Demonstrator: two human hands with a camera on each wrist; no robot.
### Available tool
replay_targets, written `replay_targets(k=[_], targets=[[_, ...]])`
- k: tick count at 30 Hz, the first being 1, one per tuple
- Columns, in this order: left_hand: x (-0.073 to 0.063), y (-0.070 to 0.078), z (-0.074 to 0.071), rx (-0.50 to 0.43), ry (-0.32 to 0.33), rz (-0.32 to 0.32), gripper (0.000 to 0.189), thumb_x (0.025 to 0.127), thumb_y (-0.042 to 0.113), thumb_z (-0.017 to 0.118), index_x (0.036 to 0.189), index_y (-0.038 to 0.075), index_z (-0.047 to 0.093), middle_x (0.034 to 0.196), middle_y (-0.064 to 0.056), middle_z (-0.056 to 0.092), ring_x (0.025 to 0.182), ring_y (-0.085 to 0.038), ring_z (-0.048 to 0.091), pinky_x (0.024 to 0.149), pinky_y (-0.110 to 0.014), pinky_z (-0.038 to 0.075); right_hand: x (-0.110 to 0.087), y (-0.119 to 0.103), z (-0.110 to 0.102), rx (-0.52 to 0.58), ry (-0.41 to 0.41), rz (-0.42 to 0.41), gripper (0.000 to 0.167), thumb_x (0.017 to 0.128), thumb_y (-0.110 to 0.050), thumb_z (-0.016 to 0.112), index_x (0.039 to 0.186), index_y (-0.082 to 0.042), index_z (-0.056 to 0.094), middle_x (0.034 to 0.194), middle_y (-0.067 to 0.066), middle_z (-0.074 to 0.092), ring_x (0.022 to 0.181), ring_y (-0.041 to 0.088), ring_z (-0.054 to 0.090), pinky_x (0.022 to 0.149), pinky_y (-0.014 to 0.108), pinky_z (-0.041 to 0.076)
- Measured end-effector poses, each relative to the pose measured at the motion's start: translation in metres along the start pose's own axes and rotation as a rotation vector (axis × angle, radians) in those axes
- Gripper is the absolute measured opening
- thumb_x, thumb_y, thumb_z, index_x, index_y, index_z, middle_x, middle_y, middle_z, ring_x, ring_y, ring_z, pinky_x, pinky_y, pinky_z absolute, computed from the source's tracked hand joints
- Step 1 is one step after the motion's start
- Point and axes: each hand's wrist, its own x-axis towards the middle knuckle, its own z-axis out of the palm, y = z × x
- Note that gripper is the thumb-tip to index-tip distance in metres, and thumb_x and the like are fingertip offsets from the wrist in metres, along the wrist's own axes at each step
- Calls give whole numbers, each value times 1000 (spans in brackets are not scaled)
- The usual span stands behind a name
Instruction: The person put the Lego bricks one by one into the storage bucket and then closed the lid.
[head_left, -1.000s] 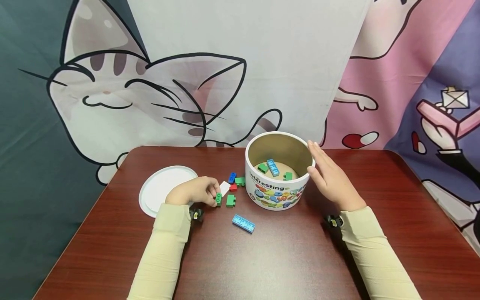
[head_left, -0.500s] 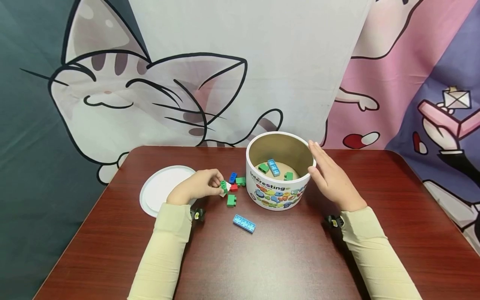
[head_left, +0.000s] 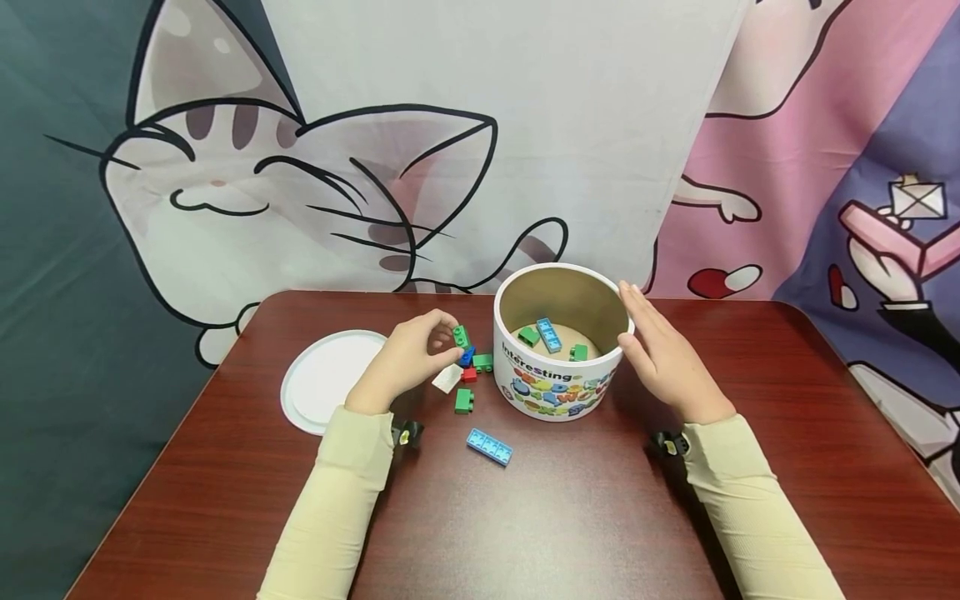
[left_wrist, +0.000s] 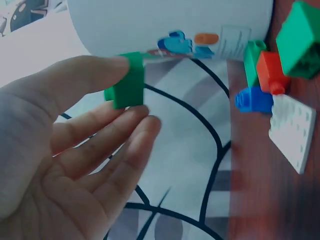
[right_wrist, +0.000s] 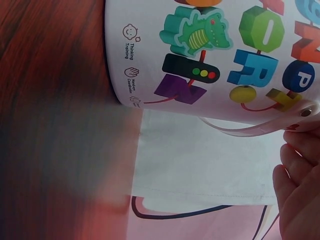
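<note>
My left hand point(head_left: 408, 357) pinches a green building brick point(left_wrist: 129, 82) between thumb and fingertips, raised just left of the round white bucket point(head_left: 555, 392). My right hand point(head_left: 667, 358) rests with straight fingers against the bucket's right rim; in the right wrist view its fingertips are beside the bucket's strap handle point(right_wrist: 250, 131). Inside the bucket lie a light blue brick point(head_left: 548, 335) and two green bricks. Under and beside my left hand are a blue brick point(left_wrist: 254, 100), a red brick point(left_wrist: 273, 72), a white studded plate point(left_wrist: 292, 131) and another green brick point(head_left: 482, 363).
A green brick point(head_left: 464, 401) and a long light blue brick point(head_left: 490, 447) lie on the brown table point(head_left: 570, 517) in front of the bucket. A round white lid point(head_left: 300, 383) lies at the left, partly behind my left hand. A cartoon-printed cloth point(head_left: 585, 125) hangs behind the table.
My left hand has lifted the green brick off the table and carried it away from me and to the right, past the white plate. My right hand stays at the bucket's rim.
</note>
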Motion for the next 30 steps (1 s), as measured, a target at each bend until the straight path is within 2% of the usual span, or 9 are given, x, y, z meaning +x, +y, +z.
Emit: replay_targets(k=[8,15,18,22,24,30], targets=[[-1,15,6,-55,164,116,34,92,13,74,123,7,62,114,-10,67,105,-24,66,96,-39,54,0,0,0,5,-5,8,65,106,-38,49,161,-11,28,165,11,28,152,31,23,123,33,18],[-2,33,17,-146,298,196,34,95,15,71,126,6,62,117,-7,67,109,-19,65,97,-31,53,-1,-1,1,-3,-8,17,65,105,-38,50,161,-11,28,165,12,28,152,34,25,122,48,24],[-1,42,22,-197,338,221,33,95,14,71,126,6,62,117,-7,66,108,-17,65,97,-27,53,-1,-2,1,-7,-4,15,65,105,-37,50,160,-10,28,165,12,28,151,36,26,122,45,23],[-2,53,25,-243,364,242,35,95,12,71,127,4,62,117,-8,65,107,-17,66,95,-24,52,0,-2,1,-7,-7,10,64,106,-36,50,161,-10,28,165,12,27,152,34,24,123,39,21],[0,59,27,-256,361,252,36,95,11,71,128,3,61,117,-9,64,107,-19,66,95,-23,52,0,-2,1,-4,-8,13,64,106,-36,50,161,-11,28,165,12,28,152,31,23,123,41,22],[14,79,34,-265,332,290,39,93,10,74,128,0,61,115,-12,64,106,-21,66,90,-21,54,-2,-3,0,1,-7,23,65,105,-36,50,161,-12,27,165,11,28,153,28,22,123,39,21]])
